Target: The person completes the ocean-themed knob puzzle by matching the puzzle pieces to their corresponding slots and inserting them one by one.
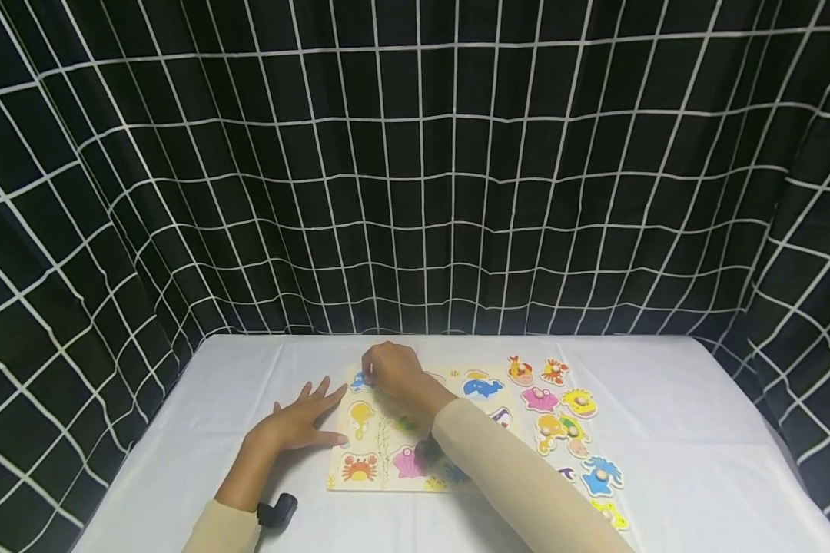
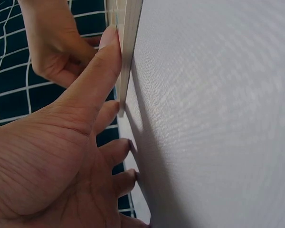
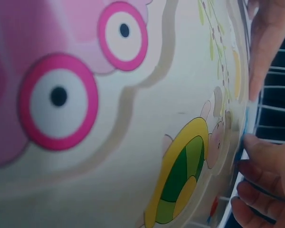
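Note:
A pale wooden puzzle board (image 1: 334, 464) printed with sea animals lies on the white table. My right hand (image 1: 391, 369) is over its far left corner, fingers curled at a blue puzzle piece (image 1: 360, 382); the fingers hide much of the piece. In the right wrist view, thumb and fingertips meet close by the board's surface, beyond a printed turtle (image 3: 183, 175). My left hand (image 1: 300, 421) spreads its fingers along the board's left side. Its thumb touches the board's edge (image 2: 128, 52) in the left wrist view, while the other fingertips reach toward the tablecloth.
Several loose knobbed pieces lie right of the board, among them a crab (image 1: 554, 372), a pink shell (image 1: 539, 399), a seahorse (image 1: 548, 432) and a blue octopus (image 1: 601, 476). My right sleeve (image 1: 526, 484) crosses the board's near right part. A black gridded curtain (image 1: 443, 192) surrounds the table.

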Tool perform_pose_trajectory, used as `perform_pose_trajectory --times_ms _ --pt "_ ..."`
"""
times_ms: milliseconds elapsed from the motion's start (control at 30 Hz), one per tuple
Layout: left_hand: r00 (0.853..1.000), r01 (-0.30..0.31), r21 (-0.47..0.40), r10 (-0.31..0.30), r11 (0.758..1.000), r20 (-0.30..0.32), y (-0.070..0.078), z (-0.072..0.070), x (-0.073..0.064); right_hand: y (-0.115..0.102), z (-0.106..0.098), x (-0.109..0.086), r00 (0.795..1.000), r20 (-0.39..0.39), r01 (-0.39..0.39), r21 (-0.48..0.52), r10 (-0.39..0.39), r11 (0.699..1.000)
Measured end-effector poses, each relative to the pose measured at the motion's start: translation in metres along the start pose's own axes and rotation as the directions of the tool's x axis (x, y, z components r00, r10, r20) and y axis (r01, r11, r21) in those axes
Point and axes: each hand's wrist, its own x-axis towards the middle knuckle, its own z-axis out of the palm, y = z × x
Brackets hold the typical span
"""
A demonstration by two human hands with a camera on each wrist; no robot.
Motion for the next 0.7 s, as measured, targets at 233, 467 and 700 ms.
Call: perform_pose_trajectory --times_ms 233,467,700 --pt "1.0 -0.009 0.001 0.009 1.0 0.003 0.006 0.001 0.0 0.0 -0.005 -0.008 0.999 0.001 -0.042 0.03 0.041 0.999" --pt "1.0 -0.014 0.004 0.014 1.0 0.006 0.005 0.003 0.002 0.001 -0.023 -0.017 0.999 0.002 -0.032 -0.045 0.032 0.998" --pt "1.0 -0.004 0.012 0.003 1.0 0.018 0.001 0.004 0.001 0.015 -0.045 -0.035 0.999 -0.014 -0.045 0.006 0.046 0.999"
